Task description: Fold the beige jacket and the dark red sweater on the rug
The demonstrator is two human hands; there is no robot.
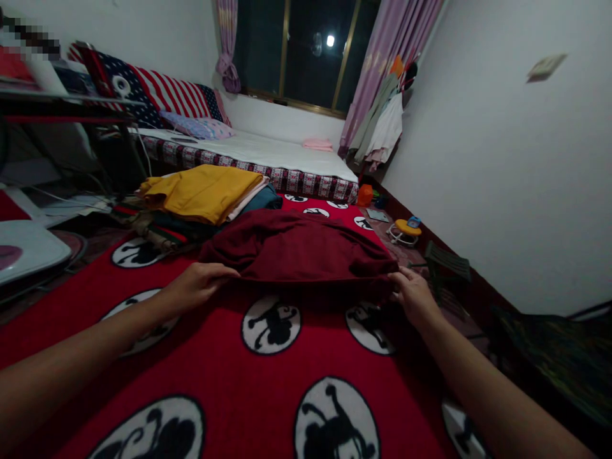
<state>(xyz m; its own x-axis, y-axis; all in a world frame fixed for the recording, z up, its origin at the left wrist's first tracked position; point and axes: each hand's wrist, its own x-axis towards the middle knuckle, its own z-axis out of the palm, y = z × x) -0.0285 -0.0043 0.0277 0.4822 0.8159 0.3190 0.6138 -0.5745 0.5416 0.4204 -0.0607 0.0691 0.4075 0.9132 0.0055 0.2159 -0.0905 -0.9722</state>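
Observation:
A dark red garment [306,248] is spread in front of me, its near edge stretched straight between my two hands and slightly raised. My left hand [203,282] pinches the left end of that edge between thumb and fingers. At the opposite end my right hand [414,293] is closed on the near right corner. Which kind of garment it is, I cannot tell. Beneath it lies a red blanket [229,389] with white circles and black figures. Just behind and to the left sits a pile of folded clothes, with a yellow garment [205,191] on top.
A bed [268,150] with a pillow [201,125] stands under the window. Clothes [385,127] hang by the right wall. On the right are a yellow-topped stool [406,228] and a dark folding stool [447,261]. At left are a desk [71,102] and a white chair [33,248].

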